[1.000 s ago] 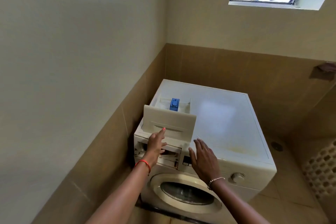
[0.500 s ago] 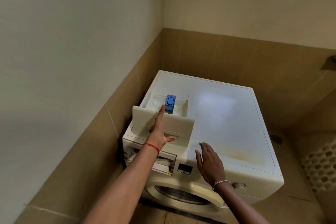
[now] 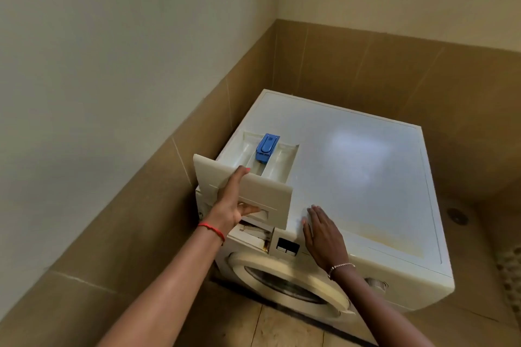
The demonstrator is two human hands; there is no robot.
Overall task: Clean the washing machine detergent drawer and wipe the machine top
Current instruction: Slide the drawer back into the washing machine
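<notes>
detergent drawer (image 3: 253,175) on machine top (image 3: 352,166) — left hand (image 3: 231,205) fingers clasped round its front panel, right hand (image 3: 321,231) flat, released

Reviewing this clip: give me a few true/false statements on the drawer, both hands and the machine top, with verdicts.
1. The drawer lies on the machine top. True.
2. The left hand grips the drawer's front panel. True.
3. The right hand holds a cloth. False: it is empty, flat at the top's front edge.
4. The drawer's insert is red. False: blue.
5. The drawer slot is closed. False: it gapes open and stained.
</notes>
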